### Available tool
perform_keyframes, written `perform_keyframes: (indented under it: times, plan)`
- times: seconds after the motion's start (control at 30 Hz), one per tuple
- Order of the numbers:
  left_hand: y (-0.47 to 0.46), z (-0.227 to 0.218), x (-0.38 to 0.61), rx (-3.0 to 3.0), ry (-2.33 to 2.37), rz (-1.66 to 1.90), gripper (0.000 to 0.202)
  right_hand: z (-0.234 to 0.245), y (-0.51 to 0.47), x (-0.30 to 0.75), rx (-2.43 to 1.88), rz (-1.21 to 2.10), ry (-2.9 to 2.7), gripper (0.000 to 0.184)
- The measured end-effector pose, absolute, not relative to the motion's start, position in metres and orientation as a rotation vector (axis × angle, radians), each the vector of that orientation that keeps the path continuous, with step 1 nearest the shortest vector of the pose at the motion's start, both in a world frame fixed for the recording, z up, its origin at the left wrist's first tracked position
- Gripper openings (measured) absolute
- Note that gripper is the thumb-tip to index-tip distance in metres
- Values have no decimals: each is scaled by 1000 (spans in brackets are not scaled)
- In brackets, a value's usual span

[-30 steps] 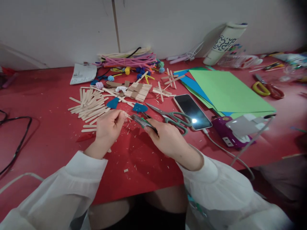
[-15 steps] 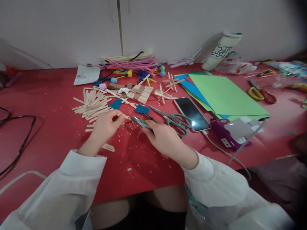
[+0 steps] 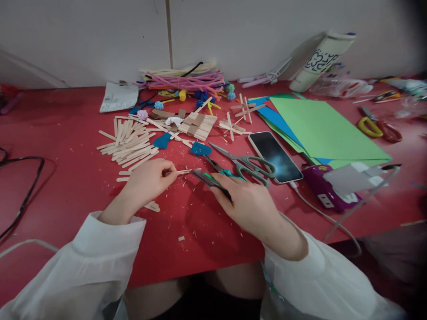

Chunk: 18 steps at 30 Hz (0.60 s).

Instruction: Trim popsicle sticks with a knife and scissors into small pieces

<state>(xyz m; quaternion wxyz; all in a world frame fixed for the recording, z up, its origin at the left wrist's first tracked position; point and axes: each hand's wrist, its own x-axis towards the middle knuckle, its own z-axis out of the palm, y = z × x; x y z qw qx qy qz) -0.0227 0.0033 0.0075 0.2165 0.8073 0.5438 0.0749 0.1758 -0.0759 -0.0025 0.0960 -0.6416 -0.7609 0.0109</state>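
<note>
My left hand point(image 3: 150, 180) is closed, pinching a thin wooden craft stick point(image 3: 184, 172) that points right from the fingertips. My right hand point(image 3: 247, 202) is wrapped round a grey utility knife point(image 3: 202, 177) with a bit of green on it. The knife's front end meets the far end of the stick, low over the red table point(image 3: 200, 262). Just behind the knife lie teal-handled pliers point(image 3: 215, 165), partly covered by my right hand. Beyond them are scissors with grey-green handles point(image 3: 242, 162). Small wood shavings are scattered between and below my hands.
A pile of craft sticks point(image 3: 133, 138) lies beyond my left hand, with a bound stick panel point(image 3: 198, 126) behind. To the right are a phone point(image 3: 276, 155), green paper point(image 3: 327, 131) and a purple power strip point(image 3: 323, 189) with cables. A pale tumbler point(image 3: 320, 62) leans against the wall.
The view has shifted slightly. The utility knife has moved a little to the right along the stick, leaving more of the stick showing between my hands.
</note>
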Motion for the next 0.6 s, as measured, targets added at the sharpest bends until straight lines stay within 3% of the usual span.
perform_keyframes:
  times: [0.17,0.6]
  plan:
    - [-1,6,-18,2235,1469,218,15,-8,-92,179,-1803,-76,-2229,42]
    - [-8,12,-10,2109,1543,235,18,-25,-111,169,-1694,-126,-2023,35]
